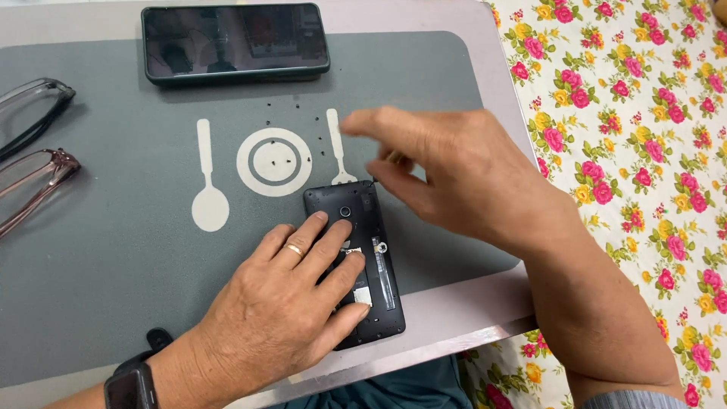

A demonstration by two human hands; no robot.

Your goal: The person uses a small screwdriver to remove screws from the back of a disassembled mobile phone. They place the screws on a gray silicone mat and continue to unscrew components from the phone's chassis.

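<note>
A black phone with its back cover off point(357, 203) lies on a grey mat point(113, 265) near the table's front edge, its inner parts showing. My left hand point(280, 303), with a ring on one finger, lies flat on the phone's lower half and holds it down. My right hand point(454, 174) hovers blurred just above and right of the phone's top end. Its fingers pinch a thin tool point(376, 180) that is mostly hidden, with the dark tip near the phone's top corner. Several tiny black screws point(282, 163) lie on the mat's white plate drawing and above it.
A second dark phone point(235, 42) lies face up at the far edge. Two pairs of glasses point(30, 113) point(34, 182) sit at the left. A floral cloth point(644, 151) covers the surface on the right. My left wrist wears a black watch point(130, 386).
</note>
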